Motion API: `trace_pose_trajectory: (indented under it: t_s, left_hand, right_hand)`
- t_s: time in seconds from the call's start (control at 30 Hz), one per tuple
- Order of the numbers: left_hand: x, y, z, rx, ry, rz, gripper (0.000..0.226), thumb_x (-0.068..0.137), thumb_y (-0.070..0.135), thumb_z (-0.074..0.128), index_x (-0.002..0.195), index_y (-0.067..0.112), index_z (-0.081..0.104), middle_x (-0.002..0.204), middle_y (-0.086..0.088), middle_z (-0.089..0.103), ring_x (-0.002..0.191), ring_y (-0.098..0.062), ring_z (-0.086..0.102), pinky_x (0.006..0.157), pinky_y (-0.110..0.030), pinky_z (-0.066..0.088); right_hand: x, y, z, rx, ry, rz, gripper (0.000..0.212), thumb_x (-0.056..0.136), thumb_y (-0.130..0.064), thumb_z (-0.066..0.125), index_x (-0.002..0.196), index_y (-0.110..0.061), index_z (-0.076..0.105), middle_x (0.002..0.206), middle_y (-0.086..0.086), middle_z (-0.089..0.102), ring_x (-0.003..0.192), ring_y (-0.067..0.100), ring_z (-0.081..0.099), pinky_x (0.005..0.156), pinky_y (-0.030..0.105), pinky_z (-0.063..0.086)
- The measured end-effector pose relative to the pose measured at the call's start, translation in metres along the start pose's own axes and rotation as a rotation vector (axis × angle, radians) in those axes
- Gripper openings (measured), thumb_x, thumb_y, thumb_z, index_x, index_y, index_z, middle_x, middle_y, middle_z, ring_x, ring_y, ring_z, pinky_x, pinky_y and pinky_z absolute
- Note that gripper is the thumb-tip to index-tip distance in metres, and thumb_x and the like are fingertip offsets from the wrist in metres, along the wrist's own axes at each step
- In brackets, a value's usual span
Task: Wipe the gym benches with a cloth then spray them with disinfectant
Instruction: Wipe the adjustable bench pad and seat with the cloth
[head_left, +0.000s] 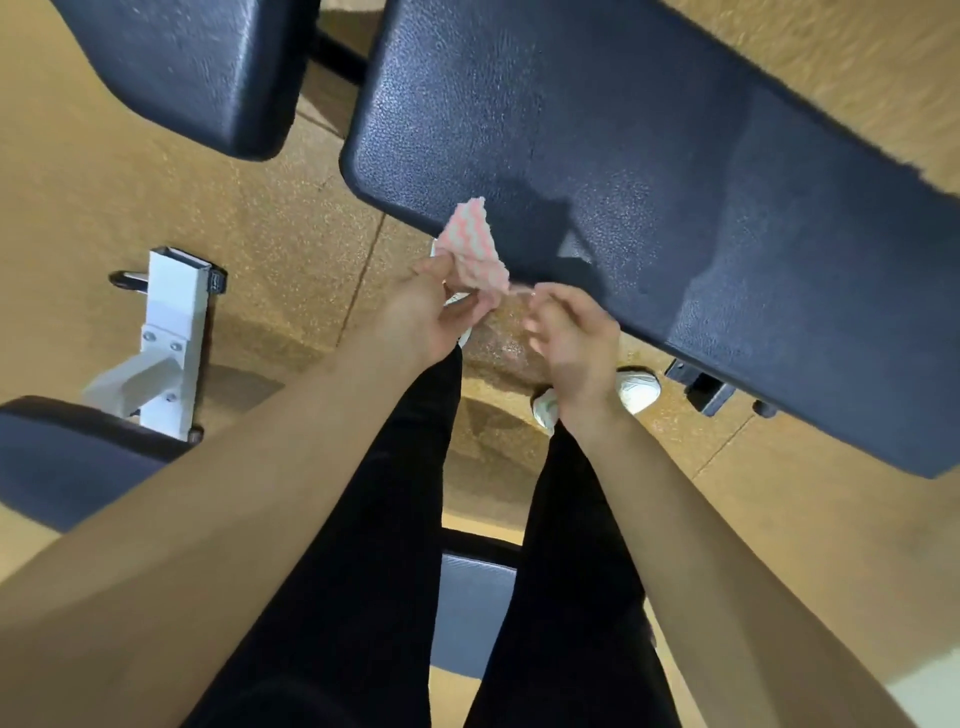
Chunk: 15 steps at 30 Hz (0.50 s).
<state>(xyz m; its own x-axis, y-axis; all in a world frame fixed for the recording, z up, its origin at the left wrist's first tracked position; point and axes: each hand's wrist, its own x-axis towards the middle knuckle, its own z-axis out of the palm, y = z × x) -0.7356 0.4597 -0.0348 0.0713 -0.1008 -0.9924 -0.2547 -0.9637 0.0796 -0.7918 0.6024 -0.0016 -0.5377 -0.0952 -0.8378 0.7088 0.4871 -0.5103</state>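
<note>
A long dark padded gym bench (649, 156) runs from the upper middle to the right edge. Just in front of its near edge, a small pink and white striped cloth (475, 247) is held up by my left hand (431, 312), pinched between thumb and fingers. My right hand (576, 338) hovers close beside the cloth's lower right corner, fingers curled and blurred; whether it touches the cloth is unclear. No spray bottle shows in the head view.
A second dark pad (197, 67) sits at the upper left and a third (62, 457) at the lower left on a white metal frame (166, 338). My legs and white shoes stand on the tan floor. A black bench foot (706, 389) juts under the main pad.
</note>
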Motion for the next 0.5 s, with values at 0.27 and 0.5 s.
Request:
trace_pose_trajectory:
  t_s: [0.27,0.5]
  left_hand:
    - [0.011,0.011,-0.001,-0.200,0.004,0.036,0.020,0.106,0.001,0.054,0.123,0.005,0.062,0.082,-0.007,0.068,0.066,-0.015,0.069,0.055,-0.020,0.057]
    - [0.029,0.049,-0.030,-0.320,0.079,0.138,0.038,0.099,-0.005,0.062,0.136,0.004,0.064,0.122,-0.012,0.075,0.079,-0.011,0.077,0.064,-0.019,0.060]
  right_hand:
    - [0.033,-0.006,0.003,-1.073,0.024,-0.755,0.051,0.087,-0.015,0.070,0.137,-0.018,0.061,0.152,0.007,0.047,0.134,0.033,0.042,0.104,0.047,0.043]
    - [0.033,0.002,0.008,-1.261,0.031,-0.686,0.052,0.096,-0.009,0.059,0.145,-0.024,0.053,0.160,0.005,0.037,0.146,0.033,0.029,0.105,0.056,0.045]
